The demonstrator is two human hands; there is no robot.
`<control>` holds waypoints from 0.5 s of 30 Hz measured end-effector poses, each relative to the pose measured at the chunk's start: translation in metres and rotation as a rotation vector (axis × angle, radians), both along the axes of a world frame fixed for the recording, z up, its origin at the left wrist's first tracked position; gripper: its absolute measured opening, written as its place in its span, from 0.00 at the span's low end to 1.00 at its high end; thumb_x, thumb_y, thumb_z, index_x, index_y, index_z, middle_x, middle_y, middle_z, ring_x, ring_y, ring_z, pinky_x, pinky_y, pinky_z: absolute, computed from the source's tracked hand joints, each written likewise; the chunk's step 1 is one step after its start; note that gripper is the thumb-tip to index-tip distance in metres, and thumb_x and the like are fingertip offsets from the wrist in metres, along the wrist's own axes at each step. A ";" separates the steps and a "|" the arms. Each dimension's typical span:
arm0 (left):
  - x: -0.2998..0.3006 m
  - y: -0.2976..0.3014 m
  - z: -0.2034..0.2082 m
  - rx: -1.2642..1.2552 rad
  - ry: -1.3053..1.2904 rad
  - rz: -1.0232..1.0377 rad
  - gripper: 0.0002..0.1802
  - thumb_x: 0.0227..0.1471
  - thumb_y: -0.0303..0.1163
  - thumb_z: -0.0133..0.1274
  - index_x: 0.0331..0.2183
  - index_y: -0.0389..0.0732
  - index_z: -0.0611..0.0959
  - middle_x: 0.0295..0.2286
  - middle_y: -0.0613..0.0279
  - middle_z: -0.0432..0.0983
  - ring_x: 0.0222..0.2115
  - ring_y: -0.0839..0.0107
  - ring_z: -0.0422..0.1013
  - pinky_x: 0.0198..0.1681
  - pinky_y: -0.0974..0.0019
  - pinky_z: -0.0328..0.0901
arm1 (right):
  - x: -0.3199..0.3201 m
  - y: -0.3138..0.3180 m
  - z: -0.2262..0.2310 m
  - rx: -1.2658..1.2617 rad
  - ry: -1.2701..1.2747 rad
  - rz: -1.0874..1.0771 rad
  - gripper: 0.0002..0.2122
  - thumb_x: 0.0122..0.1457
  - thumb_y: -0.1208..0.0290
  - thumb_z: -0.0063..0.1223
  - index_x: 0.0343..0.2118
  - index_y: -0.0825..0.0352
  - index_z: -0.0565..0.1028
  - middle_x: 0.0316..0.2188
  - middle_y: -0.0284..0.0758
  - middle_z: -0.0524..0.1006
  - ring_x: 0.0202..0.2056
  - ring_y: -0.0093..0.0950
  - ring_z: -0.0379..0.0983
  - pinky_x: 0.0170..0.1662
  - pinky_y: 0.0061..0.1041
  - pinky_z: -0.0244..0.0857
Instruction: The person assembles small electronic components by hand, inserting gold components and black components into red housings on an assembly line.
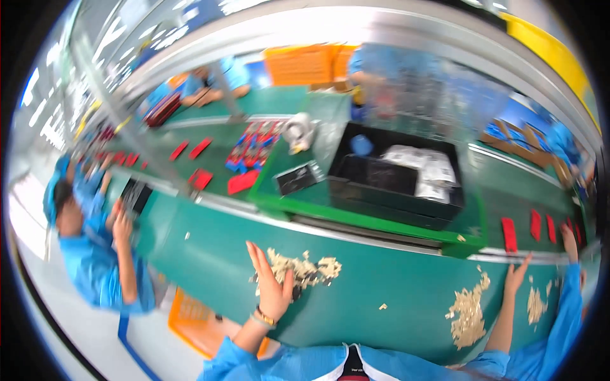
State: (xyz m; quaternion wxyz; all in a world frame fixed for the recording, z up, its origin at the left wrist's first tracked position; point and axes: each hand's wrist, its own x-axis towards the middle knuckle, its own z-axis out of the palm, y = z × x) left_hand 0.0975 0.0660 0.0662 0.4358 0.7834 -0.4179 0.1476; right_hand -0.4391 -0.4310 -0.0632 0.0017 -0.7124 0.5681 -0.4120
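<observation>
At the far left, about nine o'clock, we see a co-worker in a blue smock (95, 254) leaning at the green tabletop (394, 298), a hand (121, 223) raised beside a small dark tray (135, 195). Behind that person, toward ten and eleven o'clock, red flat pieces (200, 179) lie scattered along the conveyor belt (210, 136), and a row of red and blue packs (254, 145) sits farther in.

Moving right, our left hand (272, 284) rests on the tabletop at roughly six o'clock, fingers spread apart and flat, clamped on nothing; its palm presses the left edge of a pile of small beige pieces (308, 268). A gold bracelet (264, 317) circles the wrist. Below the tabletop edge an orange crate (190, 317) stands on the floor.

At the centre, around twelve o'clock, a black bin (397, 184) sits on a raised green shelf (305, 202), holding clear bags (422, 166) and a blue round lid (361, 145). A dark flat packet (297, 178) lies just left of the bin.

Toward four o'clock, a second pile of beige pieces (469, 310) lies well apart from the first. Just beside it our right hand (518, 274) reaches up, fingers open and splayed, holding nothing, its tips near the tabletop's metal edge. Red upright pieces (509, 233) stand just above it on the belt at three o'clock. Another hand (570, 236) reaches in at the far right edge.
</observation>
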 end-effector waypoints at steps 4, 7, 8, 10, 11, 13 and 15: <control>-0.014 -0.015 0.000 -0.149 -0.131 0.044 0.46 0.48 0.21 0.49 0.63 0.35 0.43 0.64 0.44 0.31 0.65 0.48 0.33 0.65 0.50 0.33 | 0.033 -0.062 0.020 -0.012 0.214 0.022 0.32 0.56 0.71 0.50 0.64 0.68 0.52 0.63 0.44 0.56 0.63 0.42 0.52 0.64 0.34 0.45; -0.060 -0.042 -0.019 0.092 -0.068 -0.187 0.44 0.48 0.22 0.51 0.63 0.37 0.49 0.62 0.37 0.39 0.63 0.40 0.40 0.63 0.44 0.38 | 0.103 -0.090 0.041 -0.106 0.244 0.145 0.33 0.56 0.58 0.50 0.62 0.68 0.57 0.61 0.44 0.60 0.62 0.41 0.55 0.64 0.35 0.46; -0.074 -0.048 -0.027 0.199 -0.064 -0.282 0.44 0.48 0.23 0.52 0.63 0.38 0.50 0.61 0.34 0.41 0.62 0.36 0.43 0.62 0.42 0.41 | 0.126 -0.099 0.051 -0.084 0.203 0.152 0.33 0.56 0.58 0.50 0.62 0.66 0.57 0.61 0.43 0.61 0.62 0.40 0.55 0.63 0.36 0.46; -0.098 -0.059 -0.035 0.455 -0.127 -0.451 0.43 0.48 0.28 0.54 0.62 0.37 0.53 0.60 0.33 0.43 0.60 0.34 0.45 0.61 0.39 0.43 | 0.129 -0.124 0.060 -0.104 0.132 0.091 0.30 0.56 0.63 0.49 0.63 0.62 0.57 0.60 0.43 0.62 0.61 0.41 0.56 0.60 0.37 0.52; -0.107 -0.062 -0.041 0.510 -0.090 -0.532 0.43 0.47 0.31 0.55 0.61 0.36 0.54 0.60 0.33 0.44 0.60 0.34 0.45 0.61 0.38 0.44 | 0.120 -0.135 0.052 -0.132 0.149 -0.046 0.30 0.56 0.65 0.48 0.62 0.62 0.57 0.59 0.43 0.63 0.59 0.41 0.58 0.59 0.38 0.55; -0.127 -0.074 -0.051 0.597 0.019 -0.600 0.41 0.50 0.39 0.55 0.60 0.35 0.57 0.60 0.34 0.47 0.60 0.35 0.47 0.60 0.37 0.45 | 0.090 -0.161 0.052 -0.146 0.195 -0.239 0.29 0.55 0.69 0.46 0.62 0.61 0.58 0.57 0.42 0.65 0.56 0.41 0.62 0.55 0.41 0.59; -0.134 -0.088 -0.048 0.686 -0.049 -0.623 0.40 0.51 0.42 0.53 0.59 0.34 0.59 0.60 0.35 0.49 0.60 0.37 0.49 0.60 0.38 0.45 | 0.048 -0.182 0.050 -0.197 0.291 -0.418 0.28 0.52 0.73 0.44 0.60 0.61 0.60 0.55 0.40 0.67 0.53 0.41 0.65 0.52 0.43 0.61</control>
